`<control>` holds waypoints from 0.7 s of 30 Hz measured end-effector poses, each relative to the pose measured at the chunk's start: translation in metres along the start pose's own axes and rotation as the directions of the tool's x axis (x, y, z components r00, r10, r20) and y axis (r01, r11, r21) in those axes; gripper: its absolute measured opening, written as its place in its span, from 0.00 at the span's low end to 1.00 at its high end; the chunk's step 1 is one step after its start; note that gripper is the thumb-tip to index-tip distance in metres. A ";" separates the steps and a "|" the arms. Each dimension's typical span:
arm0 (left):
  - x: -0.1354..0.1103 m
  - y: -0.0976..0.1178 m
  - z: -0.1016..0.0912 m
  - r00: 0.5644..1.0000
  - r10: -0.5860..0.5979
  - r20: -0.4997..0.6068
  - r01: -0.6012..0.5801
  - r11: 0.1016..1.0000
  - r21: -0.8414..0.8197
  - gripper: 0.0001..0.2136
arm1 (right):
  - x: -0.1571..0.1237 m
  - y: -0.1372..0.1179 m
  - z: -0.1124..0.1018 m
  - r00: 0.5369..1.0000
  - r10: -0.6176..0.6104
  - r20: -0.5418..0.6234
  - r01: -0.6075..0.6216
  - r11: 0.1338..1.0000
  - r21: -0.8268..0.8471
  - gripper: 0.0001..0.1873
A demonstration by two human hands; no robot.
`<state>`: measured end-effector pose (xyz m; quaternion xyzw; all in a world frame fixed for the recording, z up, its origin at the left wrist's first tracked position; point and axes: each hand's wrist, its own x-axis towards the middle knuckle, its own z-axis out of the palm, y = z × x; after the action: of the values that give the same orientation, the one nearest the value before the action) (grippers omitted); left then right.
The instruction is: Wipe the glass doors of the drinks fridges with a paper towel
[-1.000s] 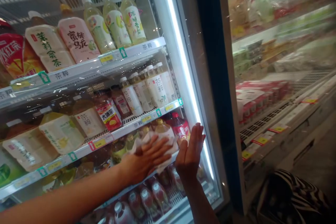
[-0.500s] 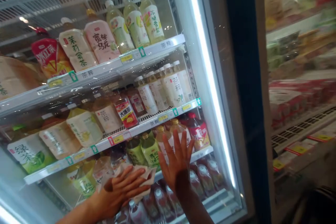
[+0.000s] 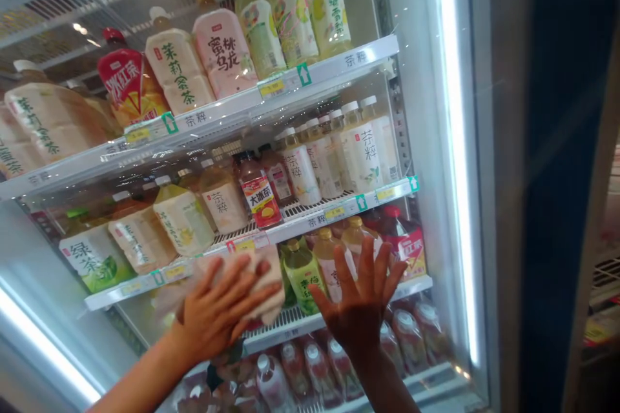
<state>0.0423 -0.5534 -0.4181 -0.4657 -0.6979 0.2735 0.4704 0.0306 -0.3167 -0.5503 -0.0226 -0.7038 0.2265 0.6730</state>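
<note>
My left hand (image 3: 217,303) presses a pale, folded cloth (image 3: 268,281) against the glass door (image 3: 426,142) of a drinks fridge. Its fingers point up and to the right over the cloth, which is partly blurred. My right hand (image 3: 358,297) is spread with nothing in it, fingers upward, at the glass to the right of the cloth. Behind the hands, through the glass, stand a green tea bottle (image 3: 303,277) and a pink-labelled bottle (image 3: 332,261). The left hand and cloth hide part of the lower shelf.
Tea bottles fill several shelves, including a red-labelled bottle (image 3: 259,190) and a pink bottle (image 3: 225,51). A bright light strip (image 3: 458,142) runs down the right side of the fridge, beside a dark blue post (image 3: 557,174). More shelving (image 3: 603,284) shows at the far right.
The view has shifted left, so the fridge appears farther right. My left hand and the cloth have moved up across the glass. My right hand stays spread over the lower bottles.
</note>
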 end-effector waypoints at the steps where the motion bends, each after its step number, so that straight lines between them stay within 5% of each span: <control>1: 0.012 -0.014 -0.006 0.994 -0.104 -0.024 0.105 0.994 0.018 0.33 | 0.000 0.000 0.000 1.000 -0.001 0.003 0.001 1.000 -0.002 0.43; 4: 0.031 -0.030 -0.015 0.928 -0.362 -0.091 0.368 0.928 0.056 0.34 | 0.000 0.000 -0.001 1.000 -0.001 0.008 0.001 1.000 -0.003 0.45; 6: 0.014 -0.011 -0.006 0.948 -0.310 -0.072 0.314 0.949 0.043 0.36 | 0.001 -0.001 -0.002 1.000 0.001 0.011 -0.001 1.000 -0.005 0.45; 9: -0.034 0.025 0.012 0.999 0.029 -0.016 -0.029 1.000 -0.005 0.33 | 0.001 -0.001 -0.003 1.000 -0.003 0.017 0.003 1.000 -0.001 0.46; 11: -0.048 0.024 0.015 0.992 0.123 0.019 -0.122 0.992 -0.034 0.31 | 0.001 -0.001 -0.003 1.000 -0.003 0.017 0.003 1.000 -0.001 0.45; 13: -0.039 -0.001 0.006 0.998 0.065 0.014 -0.065 0.997 -0.039 0.30 | 0.001 0.001 -0.004 1.000 -0.011 0.026 0.011 1.000 -0.004 0.44; 16: -0.011 -0.038 -0.012 0.976 -0.213 -0.053 0.213 0.977 0.001 0.31 | 0.000 0.003 -0.003 0.999 -0.029 0.039 0.030 0.999 -0.017 0.43; 18: -0.011 -0.035 -0.013 0.951 -0.302 -0.066 0.304 0.953 0.015 0.32 | -0.001 0.004 -0.002 0.998 -0.038 0.040 0.039 0.999 -0.031 0.44; 21: -0.048 0.001 0.003 0.990 -0.138 0.005 0.138 0.990 -0.010 0.33 | -0.002 0.005 0.000 0.999 -0.037 0.026 0.038 0.999 -0.037 0.43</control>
<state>0.0464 -0.5962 -0.4396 -0.4181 -0.7310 0.2377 0.4841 0.0299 -0.3131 -0.5541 -0.0194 -0.7168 0.2009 0.6675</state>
